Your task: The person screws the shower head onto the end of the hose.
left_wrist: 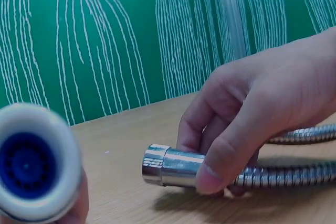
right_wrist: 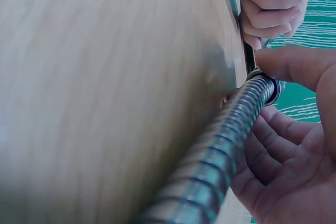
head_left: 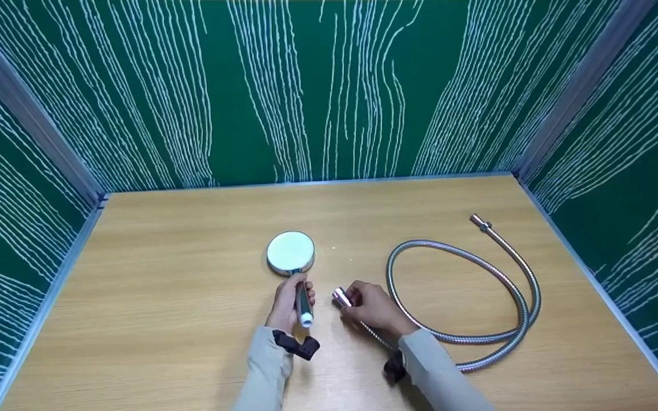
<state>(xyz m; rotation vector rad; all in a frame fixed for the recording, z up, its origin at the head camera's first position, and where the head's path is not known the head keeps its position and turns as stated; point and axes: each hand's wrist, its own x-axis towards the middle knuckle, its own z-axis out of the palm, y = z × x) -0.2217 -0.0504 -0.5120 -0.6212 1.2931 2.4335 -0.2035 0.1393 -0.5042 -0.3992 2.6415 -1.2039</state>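
Note:
A hand shower [head_left: 291, 252] with a round pale face lies in the head view's middle. My left hand [head_left: 284, 302] grips its handle [head_left: 304, 305], the fingers wrapped round it. The handle's open end [left_wrist: 69, 153], white-rimmed with a blue insert, faces the left wrist camera. To the right, my right hand [head_left: 376, 308] pinches the chrome end fitting [left_wrist: 176, 167] of a metal shower hose [head_left: 477, 339] between thumb and fingers. That fitting points toward the handle's end, with a gap between them. In the right wrist view the ribbed hose [right_wrist: 205, 171] runs back from the fingers.
The hose lies in a loose loop on the wooden table [head_left: 163, 274], its other end fitting [head_left: 481, 223] at the back right. Green panels [head_left: 363, 91] with white wavy lines stand behind and at both sides. Dark wrist cameras [head_left: 296, 343] sit on the sleeves.

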